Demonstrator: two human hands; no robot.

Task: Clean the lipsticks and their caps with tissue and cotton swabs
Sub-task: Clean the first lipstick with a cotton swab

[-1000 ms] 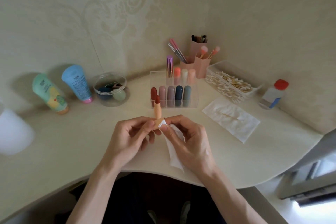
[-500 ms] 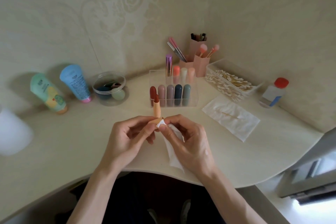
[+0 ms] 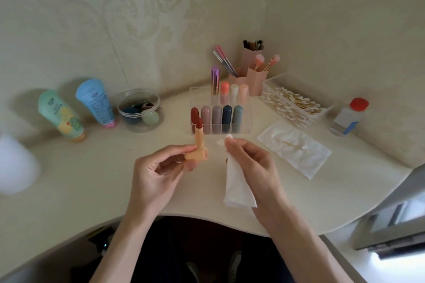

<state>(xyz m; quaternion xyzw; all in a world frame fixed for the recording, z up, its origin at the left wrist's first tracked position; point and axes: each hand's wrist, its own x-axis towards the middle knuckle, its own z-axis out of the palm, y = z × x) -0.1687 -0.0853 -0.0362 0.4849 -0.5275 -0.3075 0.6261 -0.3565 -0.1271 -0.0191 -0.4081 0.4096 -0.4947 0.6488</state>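
Peach lipstick (image 3: 199, 139) (red tip up) between clamped left fingers (image 3: 174, 150), white tissue (image 3: 236, 181) between pinching right fingers (image 3: 239, 147)

Uncapped peach lipstick (image 3: 199, 138) upright, cap (image 3: 197, 156) sideways below, white tissue (image 3: 238, 187) apart

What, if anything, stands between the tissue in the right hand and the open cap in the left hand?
Nothing visible. The right hand pinches the tissue, its tip apart from the cap that the left hand holds with the lipstick; only bare table shows in the gap. The organizer stands farther back.
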